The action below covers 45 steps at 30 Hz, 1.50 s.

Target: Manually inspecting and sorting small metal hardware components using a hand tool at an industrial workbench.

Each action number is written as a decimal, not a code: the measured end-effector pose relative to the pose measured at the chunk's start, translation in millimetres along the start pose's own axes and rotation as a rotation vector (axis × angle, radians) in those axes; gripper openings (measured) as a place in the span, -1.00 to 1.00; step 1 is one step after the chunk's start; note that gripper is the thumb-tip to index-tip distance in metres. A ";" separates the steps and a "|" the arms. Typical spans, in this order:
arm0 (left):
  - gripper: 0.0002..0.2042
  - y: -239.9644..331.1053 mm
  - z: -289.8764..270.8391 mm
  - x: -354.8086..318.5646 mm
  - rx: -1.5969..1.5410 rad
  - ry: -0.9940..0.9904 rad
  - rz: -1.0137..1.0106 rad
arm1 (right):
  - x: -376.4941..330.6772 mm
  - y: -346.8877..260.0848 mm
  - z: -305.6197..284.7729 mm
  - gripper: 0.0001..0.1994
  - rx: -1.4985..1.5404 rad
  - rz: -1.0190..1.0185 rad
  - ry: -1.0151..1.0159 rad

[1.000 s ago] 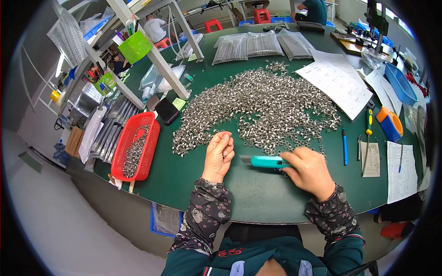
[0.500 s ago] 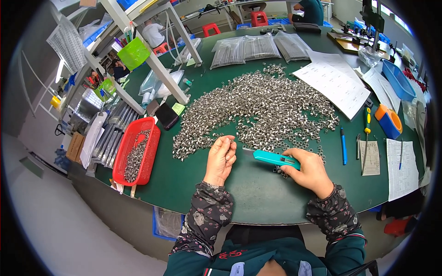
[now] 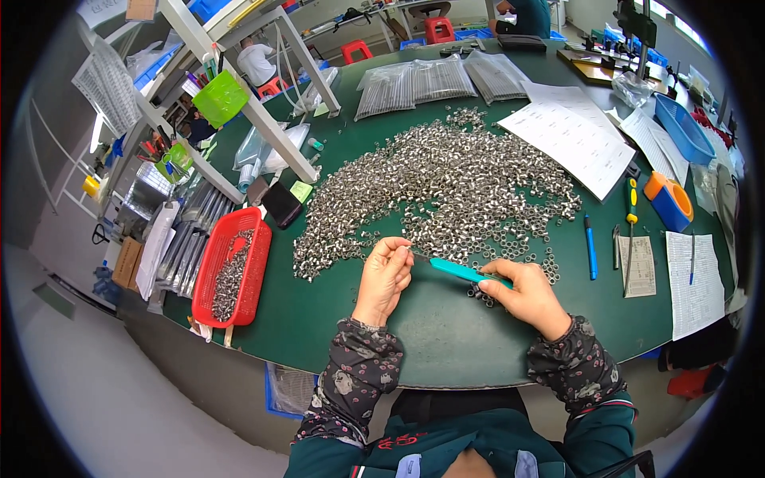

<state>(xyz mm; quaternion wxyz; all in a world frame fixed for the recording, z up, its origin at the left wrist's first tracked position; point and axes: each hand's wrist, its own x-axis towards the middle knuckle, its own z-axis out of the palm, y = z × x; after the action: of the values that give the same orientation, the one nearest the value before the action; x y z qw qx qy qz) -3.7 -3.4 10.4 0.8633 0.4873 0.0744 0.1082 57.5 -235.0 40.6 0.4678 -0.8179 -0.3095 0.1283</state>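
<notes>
My left hand (image 3: pixel 382 283) pinches a small metal ring, mostly hidden by the thumb and fingertips. In my right hand (image 3: pixel 527 296) is a teal utility knife (image 3: pixel 458 269) with its blade out. The blade's tip meets the fingertips of my left hand, where the ring is held. Just beyond both hands spreads a wide heap of small silvery metal rings (image 3: pixel 470 179), and a few loose ones lie under and beside my right hand.
A red plastic basket (image 3: pixel 261 263) partly filled with metal pieces stands at left, near a dark phone (image 3: pixel 282 203). Bagged tubes (image 3: pixel 442 81) lie at the back. Papers (image 3: pixel 570 143), a blue pen (image 3: pixel 590 248), a yellow-handled screwdriver (image 3: pixel 631 203) and an orange-and-blue tape holder (image 3: pixel 669 203) are at right.
The utility knife has moved left and turned, so its blade now reaches my left fingertips. My right hand has shifted slightly left with it, and my left hand's grip has turned a little.
</notes>
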 end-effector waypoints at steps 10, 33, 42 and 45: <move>-0.93 -5.4 0.7 -0.7 0.037 0.001 0.016 | -4.3 -2.2 7.2 -0.76 -0.170 -0.146 0.204; -0.95 -5.5 4.5 -2.0 0.039 0.028 0.048 | -5.4 1.0 13.0 -0.76 -0.148 -0.127 0.228; -0.91 -5.9 3.8 -1.8 -0.092 0.077 -0.023 | -5.5 1.9 15.2 -0.76 -0.241 -0.296 0.356; -0.91 -3.8 1.8 -2.1 -0.075 0.073 -0.010 | -4.5 0.9 14.8 -0.74 -0.175 -0.219 0.252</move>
<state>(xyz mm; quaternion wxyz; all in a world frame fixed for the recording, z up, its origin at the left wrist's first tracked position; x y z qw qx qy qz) -4.9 -7.3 8.1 0.8782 0.4498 0.1044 0.1243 46.9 -228.1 31.6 0.4413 -0.8264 -0.3455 -0.0544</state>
